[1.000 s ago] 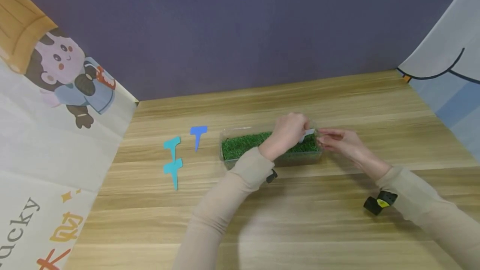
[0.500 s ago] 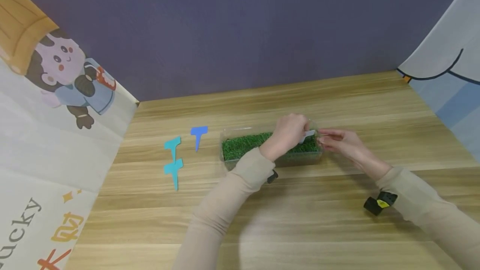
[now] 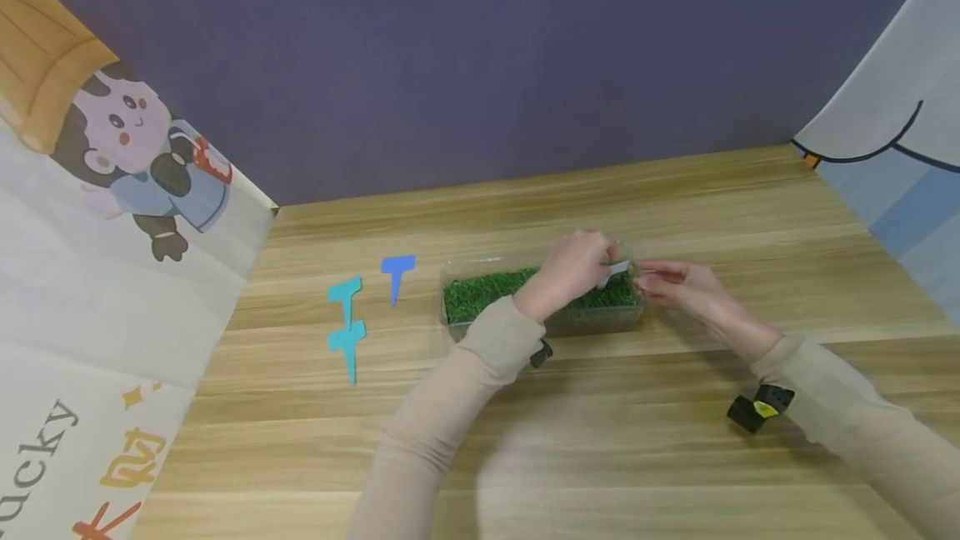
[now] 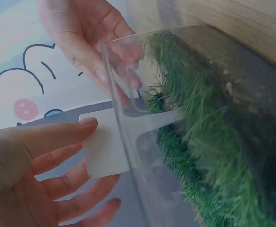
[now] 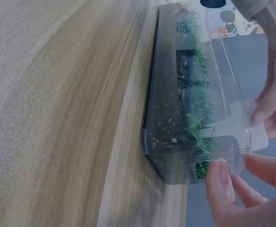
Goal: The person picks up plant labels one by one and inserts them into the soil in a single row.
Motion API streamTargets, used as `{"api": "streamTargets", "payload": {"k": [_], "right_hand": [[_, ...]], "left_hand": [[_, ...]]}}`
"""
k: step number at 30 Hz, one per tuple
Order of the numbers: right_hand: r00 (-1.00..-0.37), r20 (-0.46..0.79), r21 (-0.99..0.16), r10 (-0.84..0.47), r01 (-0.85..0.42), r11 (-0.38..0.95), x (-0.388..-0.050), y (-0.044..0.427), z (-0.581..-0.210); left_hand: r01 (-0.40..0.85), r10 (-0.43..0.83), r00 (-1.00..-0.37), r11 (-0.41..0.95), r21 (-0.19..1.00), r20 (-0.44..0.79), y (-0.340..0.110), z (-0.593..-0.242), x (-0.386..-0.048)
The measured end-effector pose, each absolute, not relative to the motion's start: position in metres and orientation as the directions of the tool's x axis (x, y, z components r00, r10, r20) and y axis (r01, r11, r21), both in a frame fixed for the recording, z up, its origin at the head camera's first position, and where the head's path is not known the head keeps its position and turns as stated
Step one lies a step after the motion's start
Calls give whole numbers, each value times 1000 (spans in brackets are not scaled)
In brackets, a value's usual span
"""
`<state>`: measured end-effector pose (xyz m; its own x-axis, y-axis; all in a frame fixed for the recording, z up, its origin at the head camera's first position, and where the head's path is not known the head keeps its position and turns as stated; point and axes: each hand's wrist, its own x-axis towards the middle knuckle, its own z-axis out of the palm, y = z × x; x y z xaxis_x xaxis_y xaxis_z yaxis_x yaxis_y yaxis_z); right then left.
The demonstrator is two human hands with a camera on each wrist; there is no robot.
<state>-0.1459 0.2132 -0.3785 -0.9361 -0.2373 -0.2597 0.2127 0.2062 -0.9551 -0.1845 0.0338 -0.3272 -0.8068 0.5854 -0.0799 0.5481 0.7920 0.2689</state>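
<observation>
A clear box (image 3: 491, 325) holds green grass (image 3: 487, 290) over dark soil. Over its right half, the left hand (image 3: 572, 269) pinches a white T-shaped tag (image 3: 617, 270). In the left wrist view, thumb and fingers of the left hand (image 4: 48, 165) grip the wide head of the white tag (image 4: 105, 146), whose stem reaches into the grass (image 4: 209, 137). The right hand (image 3: 686, 290) holds the box's right end wall. Seen from the right wrist, the fingertips of the right hand (image 5: 246, 198) lie around that end of the clear box (image 5: 176, 170).
Left of the box, a blue T-shaped tag (image 3: 397, 267) and two teal ones, the upper teal tag (image 3: 345, 290) and the lower teal tag (image 3: 348, 338), lie on the wooden table (image 3: 615, 457). A dark panel (image 3: 510, 65) stands behind, with printed cloths at both sides.
The left hand and the white tag have shifted very slightly down in view, the tag still pinched. The right hand stays at the box's end.
</observation>
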Motion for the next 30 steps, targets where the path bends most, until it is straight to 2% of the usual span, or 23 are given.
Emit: {"api": "streamTargets", "payload": {"k": [13,30], "right_hand": [[-935,-275,-952,-224,233,196,-147,213,-378],[-937,-263,-964,-228,246,102,-154,220,-397]], "left_hand": [[539,587,-801,792,286,-117,19,-315,-180],[482,533,-837,825,294,-123,-30,-294,-177]]}}
